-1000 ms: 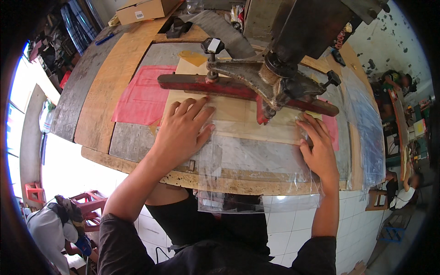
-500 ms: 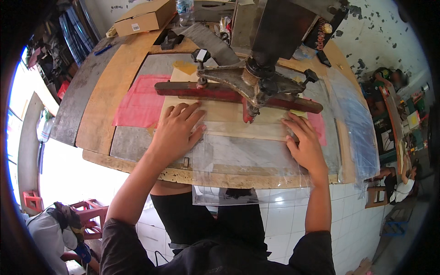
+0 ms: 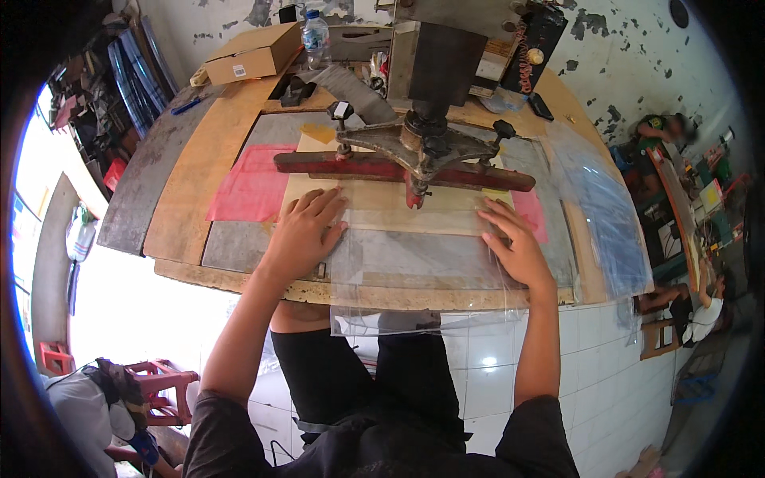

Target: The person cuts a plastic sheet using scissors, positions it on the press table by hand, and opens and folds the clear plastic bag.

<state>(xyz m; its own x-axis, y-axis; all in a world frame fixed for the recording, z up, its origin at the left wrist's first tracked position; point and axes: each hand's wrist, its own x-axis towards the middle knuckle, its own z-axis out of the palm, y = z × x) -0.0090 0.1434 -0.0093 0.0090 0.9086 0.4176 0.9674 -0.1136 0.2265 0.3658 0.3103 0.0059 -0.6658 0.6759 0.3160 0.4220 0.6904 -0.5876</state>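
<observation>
A clear plastic sheet lies over a cream-coloured board and hangs past the table's front edge. My left hand rests flat at the sheet's left side, its fingers pointing toward the bar. At the right side, my right hand lies on the sheet with fingers stretched out and a little apart. Just beyond my fingertips, a long red bar hangs from the metal bracket of a press. Whether the bar touches the sheet, I cannot tell.
Pink sheets show at both sides of the board. A stack of clear bluish plastic drapes over the table's right side. Farther back are a cardboard box, a water bottle and a dark phone. Other people sit at the far right.
The view has shifted slightly, so the press and table sit a little differently in the picture. Both hands keep nearly the same places on the plastic sheet.
</observation>
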